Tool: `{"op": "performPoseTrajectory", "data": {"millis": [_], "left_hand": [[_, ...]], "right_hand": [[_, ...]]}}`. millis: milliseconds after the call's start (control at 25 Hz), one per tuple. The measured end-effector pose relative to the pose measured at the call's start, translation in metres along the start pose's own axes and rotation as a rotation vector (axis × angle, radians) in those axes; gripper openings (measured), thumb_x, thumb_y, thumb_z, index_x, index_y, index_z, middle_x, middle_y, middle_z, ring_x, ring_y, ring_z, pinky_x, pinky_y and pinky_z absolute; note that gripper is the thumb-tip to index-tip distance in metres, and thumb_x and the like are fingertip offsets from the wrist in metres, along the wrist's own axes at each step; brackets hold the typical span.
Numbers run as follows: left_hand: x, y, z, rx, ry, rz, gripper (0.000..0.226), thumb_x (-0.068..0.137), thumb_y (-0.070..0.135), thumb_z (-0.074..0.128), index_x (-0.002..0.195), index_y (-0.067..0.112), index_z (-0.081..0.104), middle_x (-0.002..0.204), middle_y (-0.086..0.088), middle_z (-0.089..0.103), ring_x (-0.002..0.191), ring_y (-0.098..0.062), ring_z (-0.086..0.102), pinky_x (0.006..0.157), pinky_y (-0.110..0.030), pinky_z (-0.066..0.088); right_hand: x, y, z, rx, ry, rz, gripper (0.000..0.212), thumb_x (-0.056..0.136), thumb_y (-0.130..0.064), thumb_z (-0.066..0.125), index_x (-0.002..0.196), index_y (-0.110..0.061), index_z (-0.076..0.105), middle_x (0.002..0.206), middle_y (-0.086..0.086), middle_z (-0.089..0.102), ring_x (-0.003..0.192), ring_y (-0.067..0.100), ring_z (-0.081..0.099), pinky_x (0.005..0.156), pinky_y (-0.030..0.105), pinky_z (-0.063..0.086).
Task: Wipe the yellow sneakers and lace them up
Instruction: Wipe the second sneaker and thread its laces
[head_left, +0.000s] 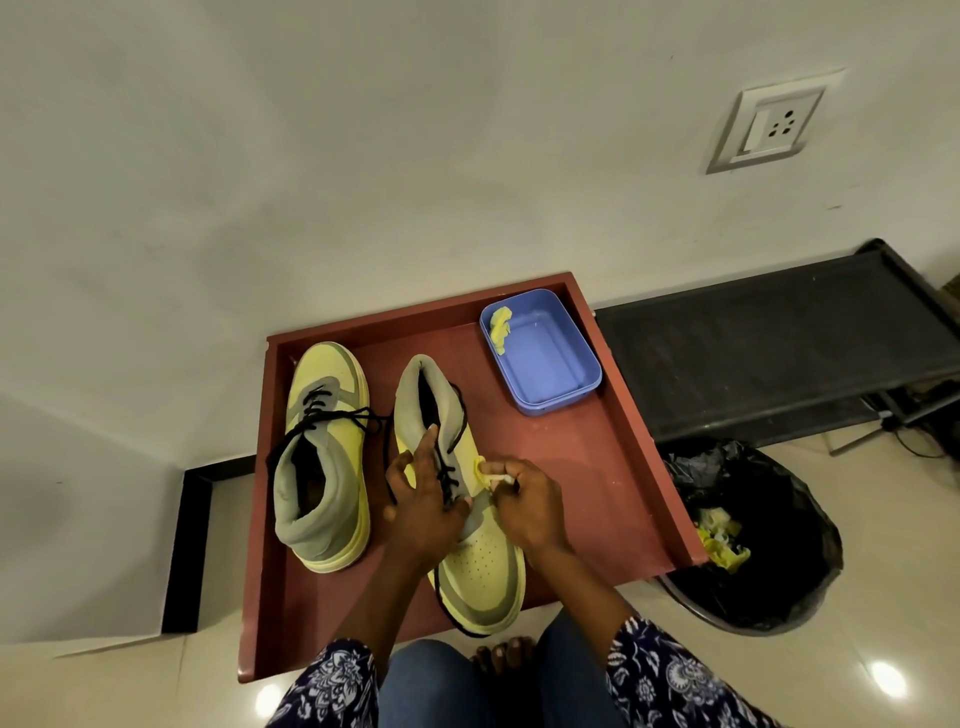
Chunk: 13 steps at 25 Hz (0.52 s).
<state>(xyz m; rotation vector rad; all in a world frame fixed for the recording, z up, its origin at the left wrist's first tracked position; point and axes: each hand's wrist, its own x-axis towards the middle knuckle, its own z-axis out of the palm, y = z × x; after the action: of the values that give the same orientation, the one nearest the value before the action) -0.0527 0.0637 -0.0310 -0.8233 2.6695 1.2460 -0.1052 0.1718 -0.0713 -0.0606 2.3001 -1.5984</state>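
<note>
near sneaker (483, 566) on red tray (613, 467) is steadied by left hand (423, 499), fingers spread over its laces, its side is rubbed with small yellow wipe (485, 470) pinched in right hand (530, 506); second sneaker (324, 457) sits beside.

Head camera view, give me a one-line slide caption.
Left hand steadies a yellow sneaker on a red tray while right hand wipes it with a cloth.
</note>
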Motion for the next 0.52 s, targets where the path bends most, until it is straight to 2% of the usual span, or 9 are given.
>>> {"op": "performPoseTrajectory", "data": {"millis": [120,200,320,400,520], "left_hand": [[0.000,0.002,0.001,-0.004,-0.018,-0.013,0.081,0.086,0.014,0.058,0.144,0.037,0.005,0.143,-0.009,0.010,0.128,-0.024,0.032,0.082,-0.019,0.021],[0.001,0.000,0.002,0.010,-0.015,-0.017,0.082,0.086,0.017,0.058,0.144,0.038,0.004,0.143,-0.009,0.010,0.128,-0.025,0.032,0.086,-0.022,0.021],[0.002,-0.002,0.002,0.013,-0.019,-0.020,0.082,0.085,0.021,0.058,0.145,0.036,0.004,0.144,-0.011,0.008,0.129,-0.026,0.032,0.093,-0.027,0.026],[0.002,-0.002,0.003,-0.005,-0.016,-0.018,0.082,0.082,0.023,0.057,0.145,0.034,0.006,0.144,-0.012,0.008,0.130,-0.027,0.031,0.099,-0.032,0.031],[0.003,-0.003,0.003,-0.008,-0.024,-0.020,0.085,0.082,0.019,0.060,0.145,0.032,0.006,0.143,-0.014,0.008,0.132,-0.025,0.027,0.100,-0.030,0.032]], "right_hand": [[0.016,-0.010,0.004,0.051,-0.001,0.088,0.030,0.085,0.006,0.052,0.103,-0.011,0.070,0.108,0.003,0.069,0.097,0.013,0.062,0.091,0.026,0.051],[0.030,-0.020,0.006,0.070,-0.009,0.119,0.029,0.087,0.003,0.052,0.106,-0.011,0.069,0.110,0.005,0.068,0.099,0.015,0.061,0.093,0.031,0.051],[0.046,-0.035,0.009,0.059,-0.044,0.071,0.030,0.087,-0.001,0.053,0.109,-0.013,0.068,0.113,0.005,0.068,0.105,0.019,0.061,0.096,0.035,0.050],[0.050,-0.041,0.011,0.027,-0.060,0.023,0.030,0.087,-0.002,0.054,0.111,-0.014,0.068,0.115,0.005,0.068,0.107,0.019,0.061,0.098,0.033,0.049],[0.040,-0.042,0.009,-0.027,-0.068,-0.055,0.029,0.087,-0.001,0.054,0.112,-0.010,0.067,0.117,0.006,0.066,0.109,0.018,0.060,0.094,0.020,0.044]]}}
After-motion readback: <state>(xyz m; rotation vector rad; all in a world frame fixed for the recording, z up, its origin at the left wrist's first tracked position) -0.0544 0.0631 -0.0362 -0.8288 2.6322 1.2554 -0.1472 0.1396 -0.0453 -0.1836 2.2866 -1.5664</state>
